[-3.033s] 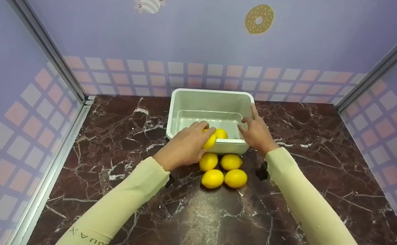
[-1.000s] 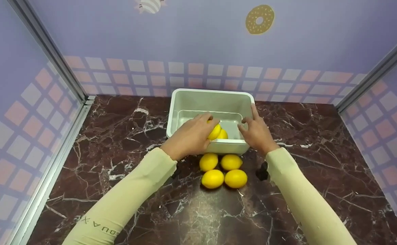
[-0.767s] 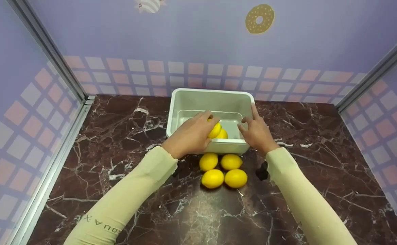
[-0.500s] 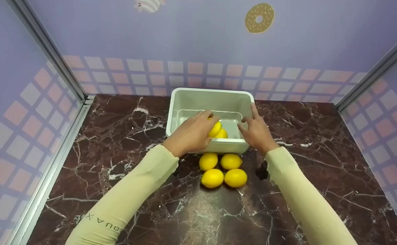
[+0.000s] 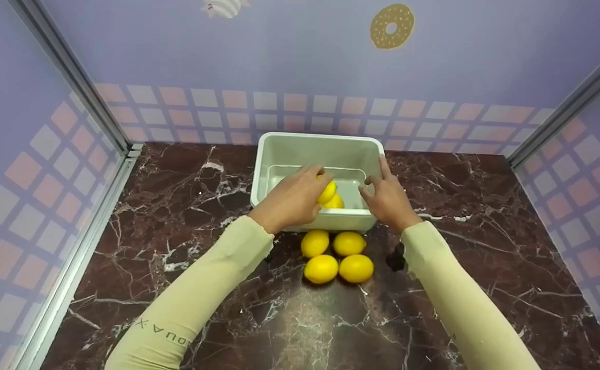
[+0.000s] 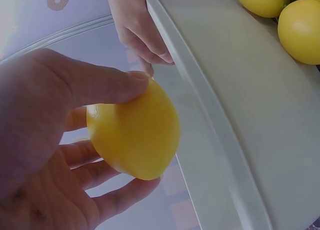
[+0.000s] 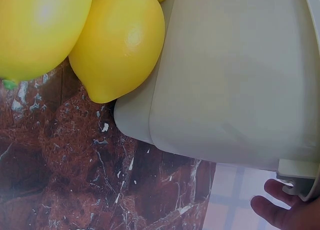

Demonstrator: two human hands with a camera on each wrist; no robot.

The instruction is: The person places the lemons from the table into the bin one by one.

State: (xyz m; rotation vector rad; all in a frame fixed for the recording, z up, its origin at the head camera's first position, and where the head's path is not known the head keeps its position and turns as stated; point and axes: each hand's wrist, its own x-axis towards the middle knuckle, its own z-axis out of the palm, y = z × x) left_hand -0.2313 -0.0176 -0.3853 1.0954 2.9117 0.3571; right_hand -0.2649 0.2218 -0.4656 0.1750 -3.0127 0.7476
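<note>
Head view: left hand (image 5: 295,198) holds a lemon (image 5: 329,191) over the bin (image 5: 346,222), right hand (image 5: 389,201) gripping its rim (image 5: 320,136)

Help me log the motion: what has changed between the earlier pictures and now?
The left hand has carried its held lemon forward and slightly right, from the near rim of the box to farther over its interior; nothing was released. Unchanged: the right hand on the box's right side, the lemon inside, the four lemons in front.

Marbled dark-red desk (image 5: 485,298) bordered by lilac walls (image 5: 300,56); walls joined by metal posts (image 5: 69,73), printed with golden doughnut (image 5: 404,23).
</note>
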